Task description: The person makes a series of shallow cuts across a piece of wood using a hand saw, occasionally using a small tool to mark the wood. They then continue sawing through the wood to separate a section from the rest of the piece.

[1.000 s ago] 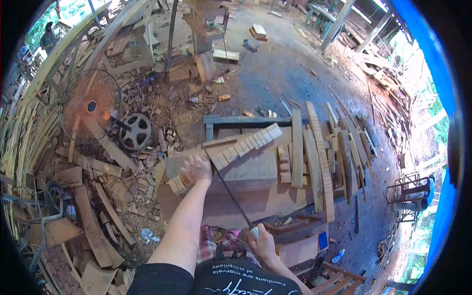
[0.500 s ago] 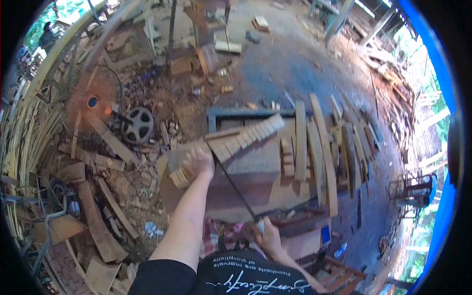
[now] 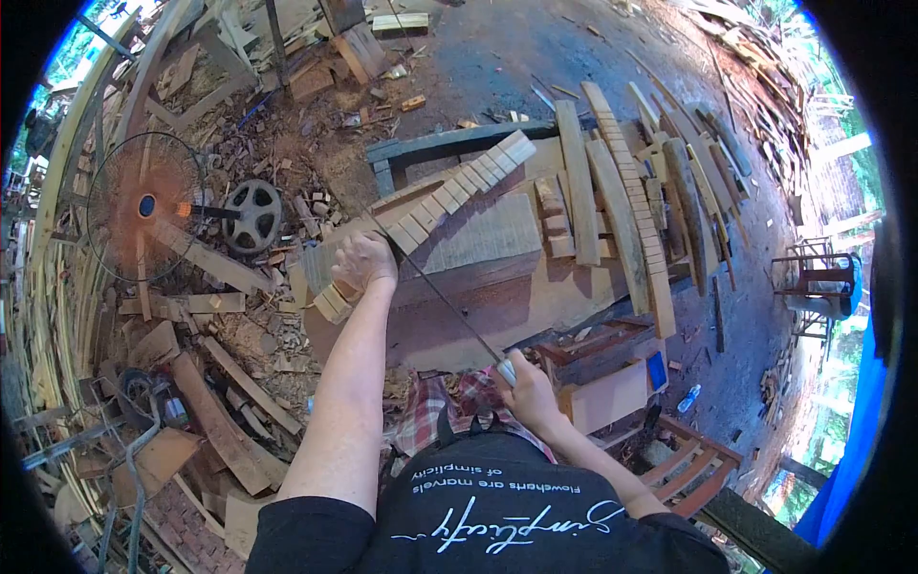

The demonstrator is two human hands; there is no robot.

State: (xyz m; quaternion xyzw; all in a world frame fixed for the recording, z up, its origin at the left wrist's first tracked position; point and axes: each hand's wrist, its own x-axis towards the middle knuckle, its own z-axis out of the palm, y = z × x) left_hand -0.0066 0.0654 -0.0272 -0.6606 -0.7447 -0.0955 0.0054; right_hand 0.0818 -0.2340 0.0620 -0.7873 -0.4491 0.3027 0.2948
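My left hand (image 3: 363,260) presses down on a wooden strip (image 3: 463,195) with its fingers curled over it. Evenly spaced crosswise lines run along the strip, and its near end (image 3: 332,302) sticks out left of my hand. Beneath lies a thick grey wooden block (image 3: 478,239), set at an angle. In my right hand (image 3: 531,392), closed near my waist, is the pale handle of what looks like a hand saw (image 3: 451,308). Its long, thin dark blade appears edge-on and crosses the strip just right of my left hand. Teeth are too small to make out.
Several planks (image 3: 612,215) lie to the right, one with crosswise lines. A fan (image 3: 143,206) and a spoked wheel (image 3: 252,216) stand left among wood scraps. Nearer are a wooden frame (image 3: 684,469), a plastic bottle (image 3: 688,398) and stacked chairs (image 3: 815,285).
The view has tilted and shifted, so the bench sits higher in the picture. My left hand stays on the strip; the saw remains across it in my right hand.
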